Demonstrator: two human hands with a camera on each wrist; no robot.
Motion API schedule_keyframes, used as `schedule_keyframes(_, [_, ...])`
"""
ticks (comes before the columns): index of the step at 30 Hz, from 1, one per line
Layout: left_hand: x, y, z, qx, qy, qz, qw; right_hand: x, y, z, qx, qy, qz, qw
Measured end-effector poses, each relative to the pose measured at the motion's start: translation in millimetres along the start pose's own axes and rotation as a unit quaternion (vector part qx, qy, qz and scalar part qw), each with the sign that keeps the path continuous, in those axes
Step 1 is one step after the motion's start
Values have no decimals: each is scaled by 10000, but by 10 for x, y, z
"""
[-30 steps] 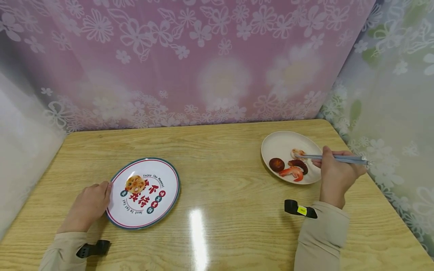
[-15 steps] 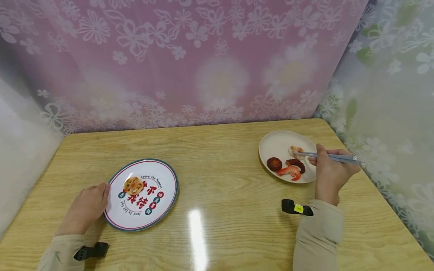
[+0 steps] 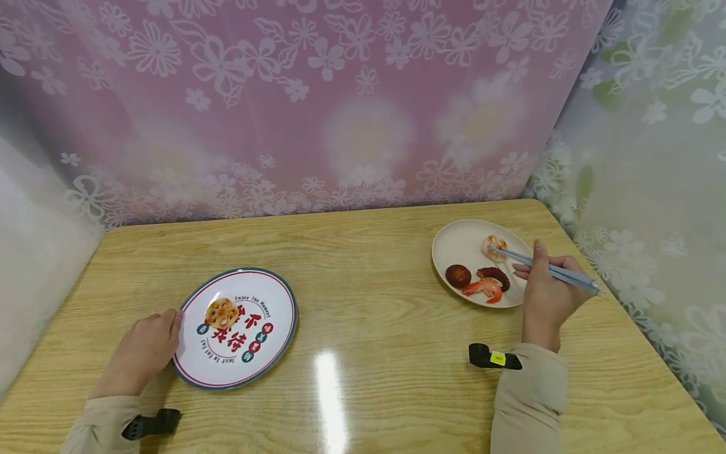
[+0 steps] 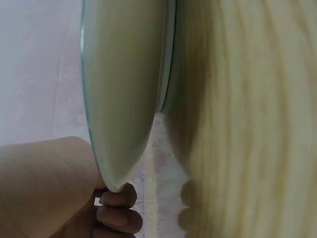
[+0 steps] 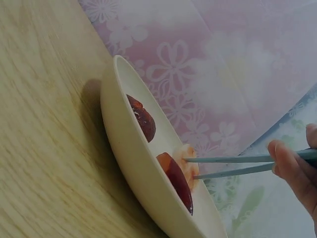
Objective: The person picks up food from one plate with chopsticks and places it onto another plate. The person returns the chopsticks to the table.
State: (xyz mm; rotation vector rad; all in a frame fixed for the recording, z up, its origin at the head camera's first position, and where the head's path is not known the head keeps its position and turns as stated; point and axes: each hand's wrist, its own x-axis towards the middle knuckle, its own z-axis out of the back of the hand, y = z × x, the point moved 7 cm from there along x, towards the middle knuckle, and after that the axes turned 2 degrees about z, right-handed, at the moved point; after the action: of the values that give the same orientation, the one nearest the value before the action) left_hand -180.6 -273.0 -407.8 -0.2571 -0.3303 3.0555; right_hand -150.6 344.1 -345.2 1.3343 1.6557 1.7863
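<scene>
My left hand (image 3: 142,347) holds the left edge of a white plate (image 3: 278,334) with red characters and a dark green rim; in the left wrist view curled fingertips (image 4: 119,218) show under the rim. A browned lotus root slice (image 3: 222,313) lies on it. My right hand (image 3: 547,302) holds grey-blue chopsticks (image 3: 567,275), their tips on a pale round food piece (image 3: 495,241) with orange-brown marks, over a cream plate (image 3: 458,243). That plate also bears a dark brown mushroom cap (image 3: 458,276), a red-orange shrimp (image 3: 489,289) and a dark curled tentacle piece (image 3: 499,276).
Both plates stand well apart on a wooden table (image 3: 363,284). Behind the table's far edge hangs a pink floral curtain (image 3: 363,126), with pale cloth (image 3: 669,189) along the right side. Black straps (image 3: 153,424) with cameras sit on the sleeved wrists.
The chopstick tips have moved slightly up and inward on the cream plate, and the pale food piece has shifted away from the tentacle and tilted. The left hand stays on its plate.
</scene>
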Motion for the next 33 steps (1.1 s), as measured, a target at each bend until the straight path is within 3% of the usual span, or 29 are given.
schedule_keyframes(5, [1, 4, -5, -21, 37, 35, 10000, -2, 30, 0, 223, -36, 45, 9997])
schedule_keyframes(14, [2, -9, 13, 3, 61, 23, 10000, 7, -24, -65, 449, 66, -557, 9974])
schedule_keyframes(22, [-3, 6, 4, -74, -58, -52, 9999, -49, -18, -80, 318, 177, 137, 9992])
schedule_keyframes(25, [-7, 9, 0, -74, -69, -46, 9999, -73, -25, -72, 524, 114, 123, 9985])
schedule_keyframes(33, [-2, 8, -9, -71, -31, -8, 10000, -118, -5, -87, 343, 115, 225, 9991])
